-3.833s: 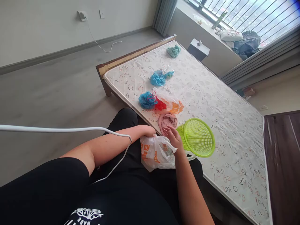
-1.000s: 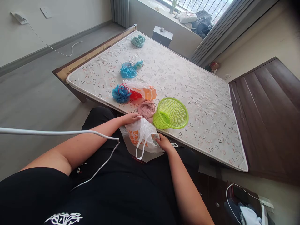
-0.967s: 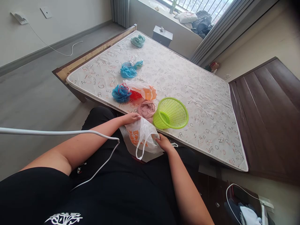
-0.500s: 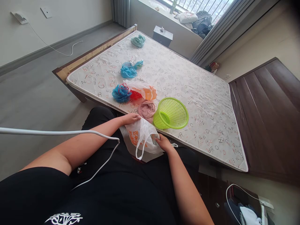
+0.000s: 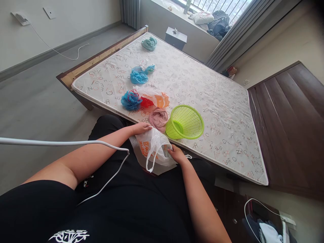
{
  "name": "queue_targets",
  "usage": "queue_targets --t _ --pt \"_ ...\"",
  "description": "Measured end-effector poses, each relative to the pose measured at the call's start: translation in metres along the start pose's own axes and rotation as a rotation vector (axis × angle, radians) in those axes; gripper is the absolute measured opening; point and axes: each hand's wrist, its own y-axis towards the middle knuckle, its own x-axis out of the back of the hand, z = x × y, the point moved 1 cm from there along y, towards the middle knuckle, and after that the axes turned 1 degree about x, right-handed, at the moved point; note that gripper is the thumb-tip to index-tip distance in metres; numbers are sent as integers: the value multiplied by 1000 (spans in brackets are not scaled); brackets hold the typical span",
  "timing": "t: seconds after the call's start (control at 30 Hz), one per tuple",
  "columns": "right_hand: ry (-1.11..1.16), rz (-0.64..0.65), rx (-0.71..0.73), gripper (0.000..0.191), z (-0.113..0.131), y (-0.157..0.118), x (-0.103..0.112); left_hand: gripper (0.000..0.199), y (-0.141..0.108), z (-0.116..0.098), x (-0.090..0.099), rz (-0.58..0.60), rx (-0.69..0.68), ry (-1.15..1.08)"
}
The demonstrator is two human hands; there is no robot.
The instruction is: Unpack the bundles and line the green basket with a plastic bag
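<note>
A white plastic bag (image 5: 154,148) with orange print hangs between my hands, one handle loop drooping toward me. My left hand (image 5: 142,128) pinches its upper left edge. On the other side, my right hand (image 5: 177,154) is closed on the bag's right edge. Just past the bag, on the mattress, sit a rolled pink towel (image 5: 158,118) and a green plastic basket (image 5: 186,122) tipped toward me. Left of the towel lie a bunched blue plastic bag (image 5: 131,100), a red bag (image 5: 146,102) and another white bag (image 5: 152,93) with orange print.
The letter-printed mattress (image 5: 212,111) fills the middle. Farther back on it are blue bags (image 5: 139,76) and a teal towel (image 5: 149,44). A white cable (image 5: 63,143) crosses above my left arm. A small nightstand (image 5: 176,37) stands beyond the bed.
Almost nothing differs; both hands keep the same hold on the white bag, whose front has shifted very slightly.
</note>
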Motion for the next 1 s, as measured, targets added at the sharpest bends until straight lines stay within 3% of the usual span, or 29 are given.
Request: queue_targets --t 0.7,1.0 --pt "-7 3 8 31 0 0 1 50 -2 -5 3 30 24 118" --pt "1 0 1 32 -1 1 0 48 3 4 2 41 -5 148"
